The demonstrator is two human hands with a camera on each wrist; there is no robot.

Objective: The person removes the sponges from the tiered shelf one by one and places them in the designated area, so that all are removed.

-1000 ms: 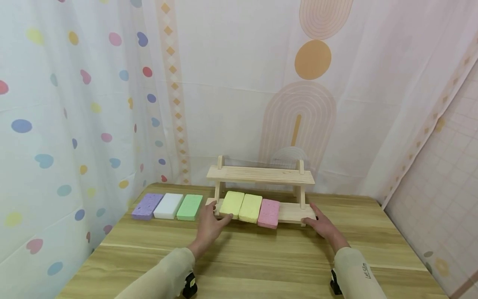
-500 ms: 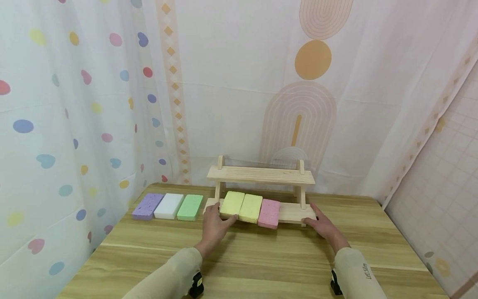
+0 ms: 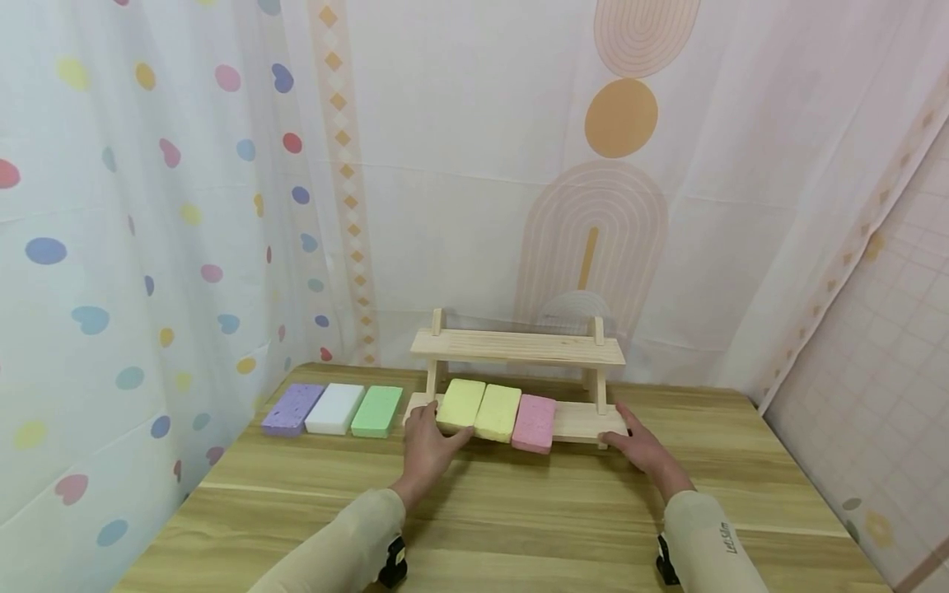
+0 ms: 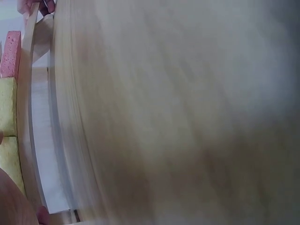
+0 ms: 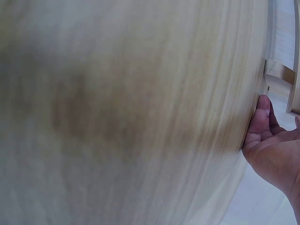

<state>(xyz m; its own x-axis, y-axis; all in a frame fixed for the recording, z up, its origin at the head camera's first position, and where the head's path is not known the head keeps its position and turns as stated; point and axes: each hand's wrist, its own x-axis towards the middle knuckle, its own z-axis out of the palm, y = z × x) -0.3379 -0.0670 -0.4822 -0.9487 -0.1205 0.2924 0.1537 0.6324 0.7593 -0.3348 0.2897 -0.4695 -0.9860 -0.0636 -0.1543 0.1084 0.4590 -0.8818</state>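
Observation:
A two-tier wooden shelf (image 3: 519, 346) stands at the back of the table. On its lower tier sit two yellow sponges (image 3: 498, 412) and a pink sponge (image 3: 534, 423), side by side, with the pink one jutting past the front edge. My left hand (image 3: 426, 445) grips the lower tier's left end, its thumb close by the front of the leftmost yellow sponge. My right hand (image 3: 639, 442) holds the lower tier's right end; in the right wrist view that hand (image 5: 276, 152) has its fingers bent at the tabletop beside the shelf's foot.
A purple sponge (image 3: 293, 409), a white sponge (image 3: 335, 408) and a green sponge (image 3: 377, 411) lie in a row on the wooden table (image 3: 519, 527), left of the shelf. Patterned curtains (image 3: 460, 148) hang behind and to the left.
My left hand has shifted slightly right, its fingers settling over the left end of the lower tier. The right hand and the sponges stay in place.

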